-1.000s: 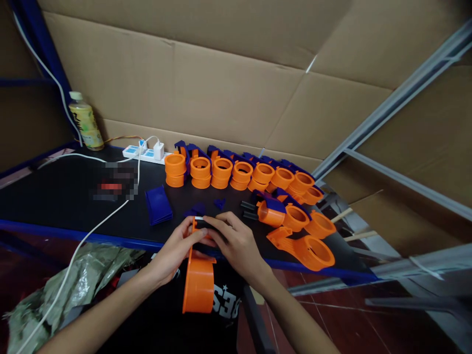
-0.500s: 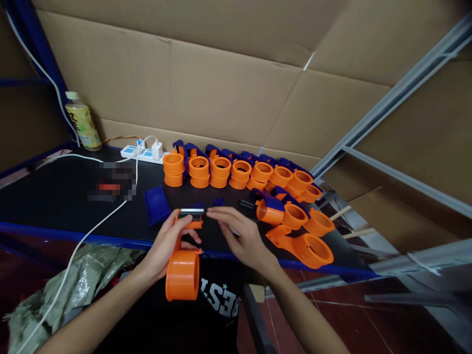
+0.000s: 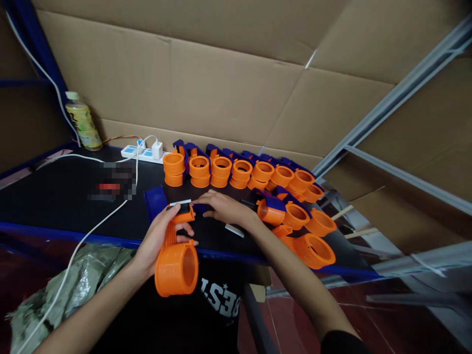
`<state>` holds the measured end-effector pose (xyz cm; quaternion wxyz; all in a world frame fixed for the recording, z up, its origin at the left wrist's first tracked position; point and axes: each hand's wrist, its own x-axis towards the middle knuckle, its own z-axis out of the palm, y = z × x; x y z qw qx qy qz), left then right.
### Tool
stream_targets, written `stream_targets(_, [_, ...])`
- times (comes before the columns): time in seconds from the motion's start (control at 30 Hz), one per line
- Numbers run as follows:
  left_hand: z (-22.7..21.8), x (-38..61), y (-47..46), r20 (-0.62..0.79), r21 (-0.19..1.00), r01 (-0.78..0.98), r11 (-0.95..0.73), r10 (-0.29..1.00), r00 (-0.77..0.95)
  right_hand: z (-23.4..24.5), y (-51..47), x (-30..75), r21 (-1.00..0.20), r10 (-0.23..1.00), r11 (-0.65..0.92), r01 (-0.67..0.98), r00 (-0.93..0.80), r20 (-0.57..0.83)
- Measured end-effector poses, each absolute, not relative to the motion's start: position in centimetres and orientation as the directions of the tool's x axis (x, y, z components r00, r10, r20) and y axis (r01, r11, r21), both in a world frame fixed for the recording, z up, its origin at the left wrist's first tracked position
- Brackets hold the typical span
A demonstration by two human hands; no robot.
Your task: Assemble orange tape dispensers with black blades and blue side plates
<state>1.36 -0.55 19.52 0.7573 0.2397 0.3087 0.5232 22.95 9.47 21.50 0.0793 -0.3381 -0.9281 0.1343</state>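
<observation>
My left hand (image 3: 157,241) is closed round the neck of an orange tape dispenser (image 3: 176,265), whose round drum hangs below the table's front edge. A toothed metal blade on a black mount (image 3: 181,206) sits at its top end. My right hand (image 3: 221,207) reaches forward over the black tabletop, palm down, fingers on small dark blue parts (image 3: 201,208) just behind the dispenser's head. I cannot see whether those fingers hold anything. A small grey strip (image 3: 234,230) lies on the table under my right wrist.
A row of orange-and-blue dispensers (image 3: 239,172) lines the back of the black table (image 3: 66,196), with more (image 3: 306,231) at the right. A stack of blue plates (image 3: 155,201) lies left. A power strip (image 3: 142,153), white cable (image 3: 92,231) and bottle (image 3: 83,122) stand far left. Cardboard walls surround.
My right hand let go of the dispenser head and moved forward to the blue parts. My left hand swung the dispenser left, so the drum's open side faces me.
</observation>
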Motion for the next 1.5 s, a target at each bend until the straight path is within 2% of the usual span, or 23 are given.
stream_targets(0.07, [19.5, 1.4, -0.6, -0.190, 0.716, -0.629, 0.302, 0.952, 0.241, 22.0, 9.1, 23.4, -0.354, 0.707, 0.681, 0.642, -0.701, 0.089])
stream_targets(0.17, [19.4, 1.8, -0.6, -0.178, 0.739, -0.612, 0.282, 0.958, 0.227, 22.9, 7.7, 24.3, -0.552, 0.798, 0.558, 0.619, -0.583, 0.152])
stream_targets(0.3, [19.0, 2.6, -0.7, -0.181, 0.747, -0.605, 0.276, 0.960, 0.216, 23.0, 5.3, 24.8, -0.834, 0.822, 0.406, 0.374, -0.547, 0.155])
stream_targets(0.37, [18.8, 2.9, -0.8, -0.188, 0.750, -0.597, 0.285, 0.957, 0.221, 22.4, 4.8, 24.7, -0.911, 0.836, 0.338, 0.239, -0.520, 0.174])
stream_targets(0.47, [18.7, 3.1, -0.8, -0.202, 0.743, -0.591, 0.312, 0.948, 0.247, 21.3, 4.8, 24.3, -0.961, 0.881, 0.269, 0.065, -0.420, 0.218])
stream_targets(0.57, [18.7, 3.2, -0.9, -0.207, 0.736, -0.594, 0.325, 0.943, 0.259, 20.8, 4.5, 23.8, -0.978, 0.901, 0.206, -0.023, -0.386, 0.198])
stream_targets(0.63, [18.7, 3.3, -1.1, -0.209, 0.732, -0.600, 0.324, 0.944, 0.255, 20.9, 3.9, 23.2, -0.985, 0.909, 0.169, -0.022, -0.382, 0.164])
stream_targets(0.73, [18.7, 3.6, -1.5, -0.231, 0.730, -0.587, 0.350, 0.935, 0.271, 20.9, 2.6, 22.0, -0.984, 0.937, 0.174, 0.039, -0.313, 0.154])
stream_targets(0.93, [18.7, 3.7, -2.1, -0.224, 0.726, -0.583, 0.365, 0.927, 0.301, 20.5, 0.9, 20.5, -0.934, 0.950, 0.277, 0.224, -0.206, 0.233])
stream_targets(1.2, [18.6, 3.4, -1.7, -0.235, 0.696, -0.604, 0.388, 0.918, 0.319, 21.6, 0.4, 21.7, -0.839, 0.904, 0.419, 0.347, -0.249, 0.348])
stream_targets(1.33, [18.8, 3.4, -2.0, -0.228, 0.696, -0.602, 0.392, 0.915, 0.332, 22.2, -0.4, 21.6, -0.739, 0.882, 0.463, 0.489, -0.334, 0.332])
stream_targets(1.5, [19.1, 3.2, -2.0, -0.228, 0.713, -0.576, 0.400, 0.909, 0.349, 22.6, -0.7, 21.9, -0.657, 0.847, 0.526, 0.540, -0.406, 0.344])
